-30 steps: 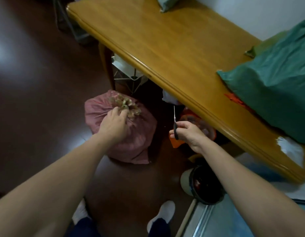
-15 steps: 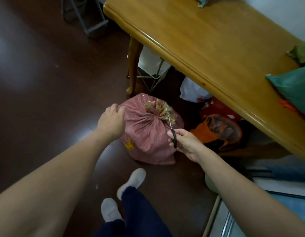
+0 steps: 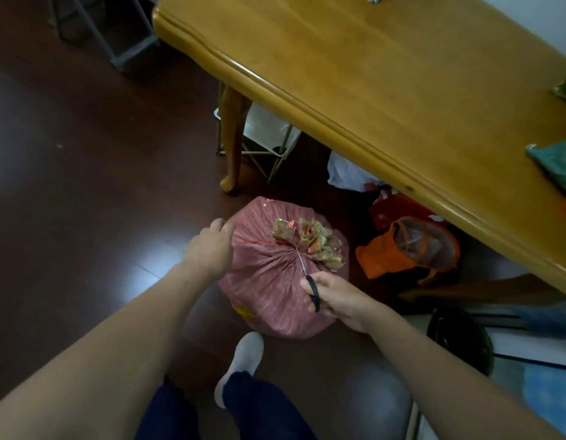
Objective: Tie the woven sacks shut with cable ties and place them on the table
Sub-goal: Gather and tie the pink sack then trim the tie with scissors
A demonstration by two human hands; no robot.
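Scissors (image 3: 312,289) moved to sack (image 3: 269,287) neck — right hand (image 3: 337,298) grips them, left hand (image 3: 210,247) pinches cable tie (image 3: 259,241).

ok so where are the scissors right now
In the head view, low centre: the scissors are in the right hand, tips at the gathered neck of the pink sack on the floor, beside the table.

Our sack (image 3: 269,281) sits on the floor before the table (image 3: 370,74), between left hand (image 3: 208,249) and right hand (image 3: 339,296) with scissors (image 3: 313,292); a bag (image 3: 380,255) lies right.
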